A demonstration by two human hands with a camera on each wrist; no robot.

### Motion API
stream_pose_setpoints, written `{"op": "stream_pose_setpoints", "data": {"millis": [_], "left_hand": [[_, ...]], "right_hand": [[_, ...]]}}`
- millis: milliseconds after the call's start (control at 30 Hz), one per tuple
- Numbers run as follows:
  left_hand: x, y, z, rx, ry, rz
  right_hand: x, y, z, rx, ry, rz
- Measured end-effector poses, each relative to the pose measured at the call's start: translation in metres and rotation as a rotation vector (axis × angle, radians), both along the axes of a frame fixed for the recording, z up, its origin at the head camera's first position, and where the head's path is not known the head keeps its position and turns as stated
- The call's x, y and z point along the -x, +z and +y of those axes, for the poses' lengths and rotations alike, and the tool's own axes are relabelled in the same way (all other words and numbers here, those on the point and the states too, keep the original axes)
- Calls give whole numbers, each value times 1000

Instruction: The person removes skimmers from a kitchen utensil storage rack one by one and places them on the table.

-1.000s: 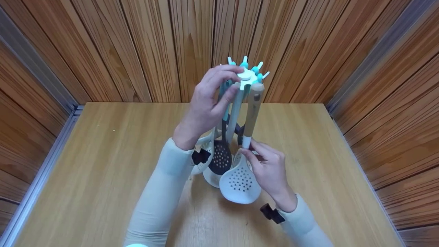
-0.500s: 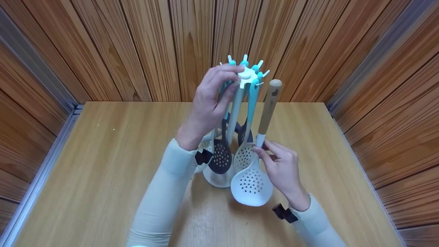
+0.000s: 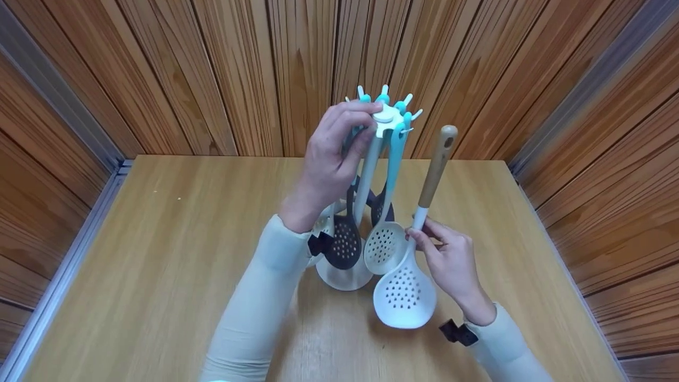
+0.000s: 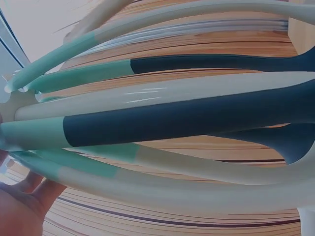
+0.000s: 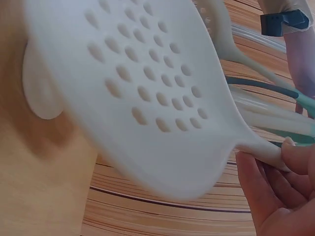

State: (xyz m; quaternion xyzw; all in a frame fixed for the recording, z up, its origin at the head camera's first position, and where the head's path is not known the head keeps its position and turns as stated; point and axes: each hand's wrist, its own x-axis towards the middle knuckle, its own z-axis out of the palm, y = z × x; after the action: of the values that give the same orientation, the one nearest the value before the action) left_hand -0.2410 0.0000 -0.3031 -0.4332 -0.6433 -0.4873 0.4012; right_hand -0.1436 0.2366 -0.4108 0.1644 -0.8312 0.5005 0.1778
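In the head view my right hand pinches the white neck of a slotted skimmer with a wooden handle. The skimmer is held off the stand, handle up and perforated bowl down. My left hand grips the white hooked top of a utensil stand. Hanging from that stand are a black perforated spoon, a cream perforated skimmer and other teal-handled utensils. The right wrist view shows thumb and fingers on the neck of the white skimmer. Only part of the left hand shows in the left wrist view.
The stand's round pale base rests on a wooden table. Wood-plank walls enclose the back and both sides. Metal rails run along the table's sides.
My right hand has drawn the white skimmer away from the stand, rightward and toward me. The cream skimmer behind it has come into view. My left hand keeps its hold on the stand's top.
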Motion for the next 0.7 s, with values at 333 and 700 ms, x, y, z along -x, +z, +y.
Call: {"op": "stream_pose_setpoints", "data": {"millis": [333,700], "left_hand": [[0,1,1,3,11,7],[0,1,2,2,0,13]], "right_hand": [[6,-9,12,4,4,-140],[9,-30,28,-6,21,-301]]}}
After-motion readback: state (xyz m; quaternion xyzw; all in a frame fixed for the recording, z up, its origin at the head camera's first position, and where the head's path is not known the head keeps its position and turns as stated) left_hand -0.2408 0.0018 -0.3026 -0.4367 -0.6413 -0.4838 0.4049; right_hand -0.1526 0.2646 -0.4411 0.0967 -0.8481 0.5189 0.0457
